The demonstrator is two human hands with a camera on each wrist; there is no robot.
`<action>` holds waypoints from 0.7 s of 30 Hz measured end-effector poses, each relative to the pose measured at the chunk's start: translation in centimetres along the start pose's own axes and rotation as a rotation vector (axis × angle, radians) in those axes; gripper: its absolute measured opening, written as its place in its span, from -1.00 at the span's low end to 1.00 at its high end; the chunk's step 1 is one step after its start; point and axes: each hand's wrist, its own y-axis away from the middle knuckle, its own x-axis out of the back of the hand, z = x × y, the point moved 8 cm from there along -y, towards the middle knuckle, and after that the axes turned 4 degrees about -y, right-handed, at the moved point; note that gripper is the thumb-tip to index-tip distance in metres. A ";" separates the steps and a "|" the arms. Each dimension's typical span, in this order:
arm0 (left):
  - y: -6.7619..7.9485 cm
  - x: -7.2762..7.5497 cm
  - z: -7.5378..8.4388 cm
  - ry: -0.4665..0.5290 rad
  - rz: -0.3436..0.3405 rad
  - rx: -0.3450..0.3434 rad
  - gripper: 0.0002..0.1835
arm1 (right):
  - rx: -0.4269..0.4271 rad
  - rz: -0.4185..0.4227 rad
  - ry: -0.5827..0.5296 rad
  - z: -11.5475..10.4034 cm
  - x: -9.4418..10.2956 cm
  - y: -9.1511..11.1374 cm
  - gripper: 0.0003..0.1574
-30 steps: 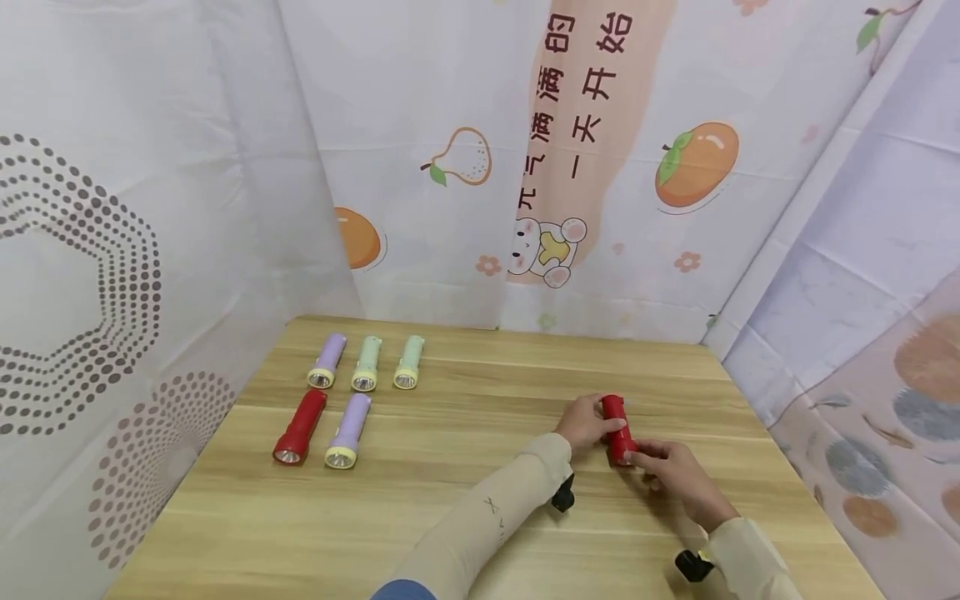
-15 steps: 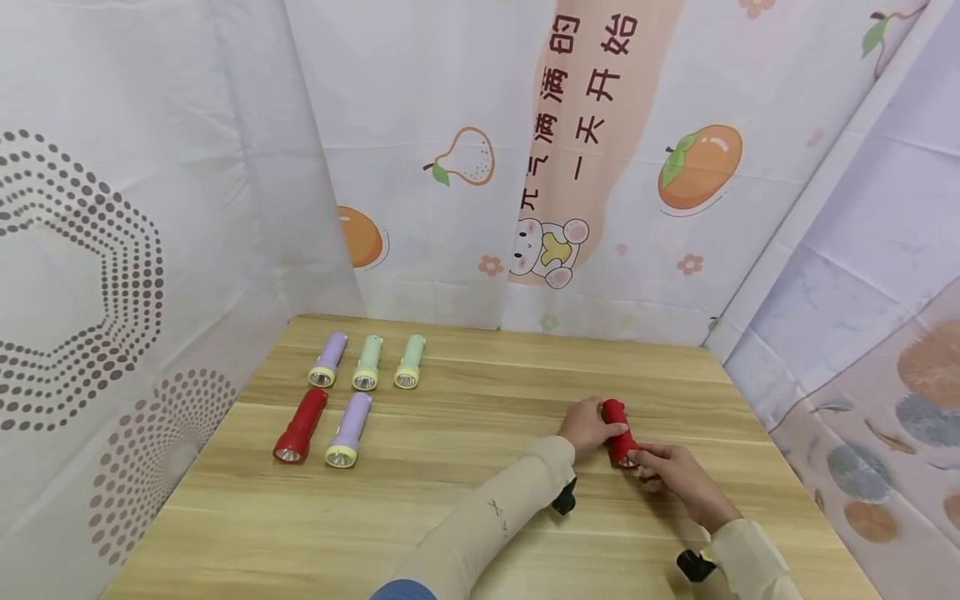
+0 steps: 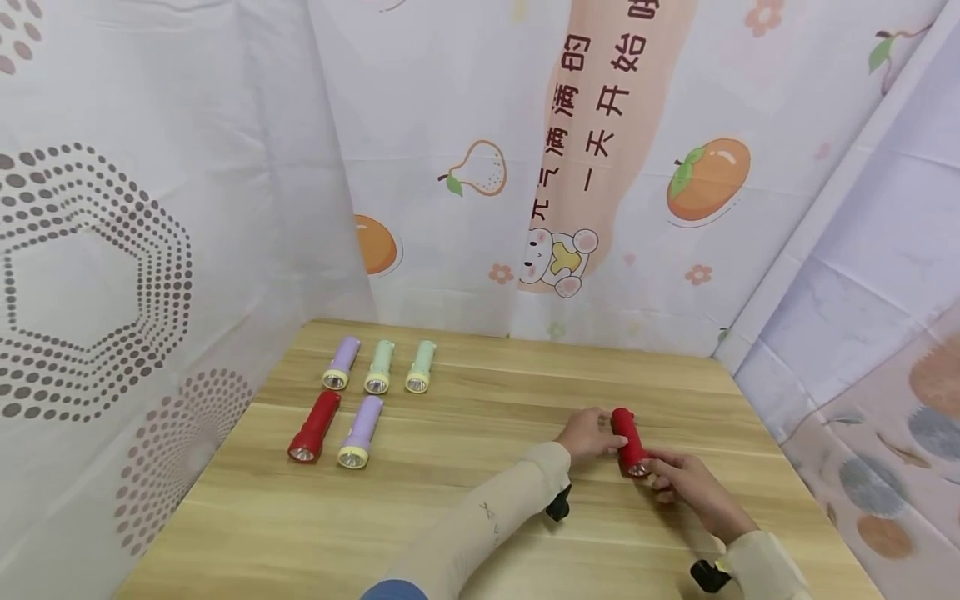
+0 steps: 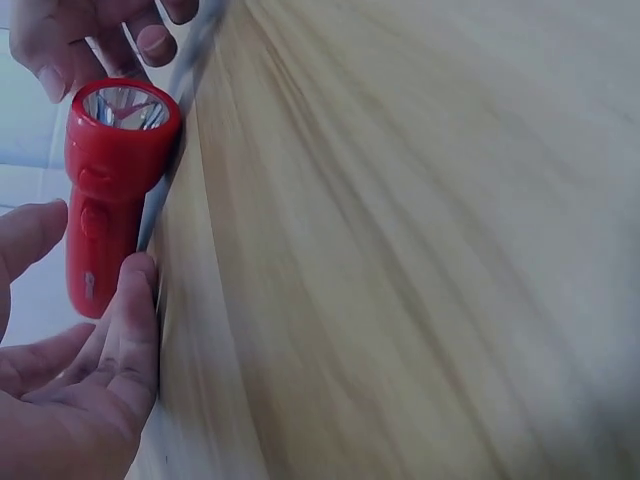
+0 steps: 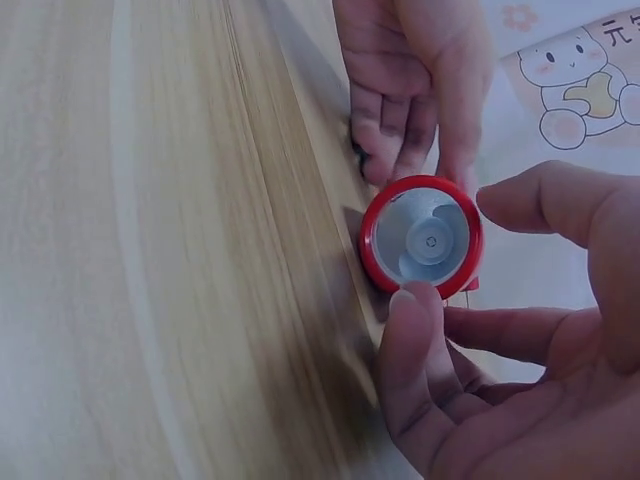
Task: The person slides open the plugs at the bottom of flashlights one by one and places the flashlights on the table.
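A red flashlight [image 3: 628, 437] lies on the right part of the wooden table, its lens end toward the person. My left hand [image 3: 587, 435] holds it loosely near the tail; in the left wrist view the thumb is on one side and the fingers on the other. Around the lens end, my right hand [image 3: 696, 490] has its thumb and fingers, with one fingertip touching the red rim in the right wrist view. The thumb there is very close to the rim; contact is hard to tell. The flashlight's switch [image 4: 92, 222] faces the left wrist camera.
On the left of the table [image 3: 480, 392], two purple flashlights [image 3: 363, 427], two green flashlights [image 3: 381, 365] and another red flashlight [image 3: 316, 425] lie in two rows. A printed curtain [image 3: 450, 250] stands along the back edge, with more cloth at both sides.
The head view has shifted slightly. Both hands stay at the red flashlight, which remains in nearly the same place; the fingers have shifted only a little.
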 end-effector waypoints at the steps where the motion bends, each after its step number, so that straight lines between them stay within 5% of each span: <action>1: 0.1 0.2 -0.1 0.007 -0.008 -0.009 -0.48 | 0.002 0.014 0.007 0.0 0.1 0.1 -0.23; 12: 2.6 3.3 -1.2 0.037 -0.072 -0.099 -0.86 | 0.152 0.257 0.288 -3.6 0.1 2.1 -0.24; 21: 7.5 7.0 -0.7 0.032 -0.173 -0.181 -0.85 | 0.291 0.237 0.368 -6.0 -4.0 3.4 -0.44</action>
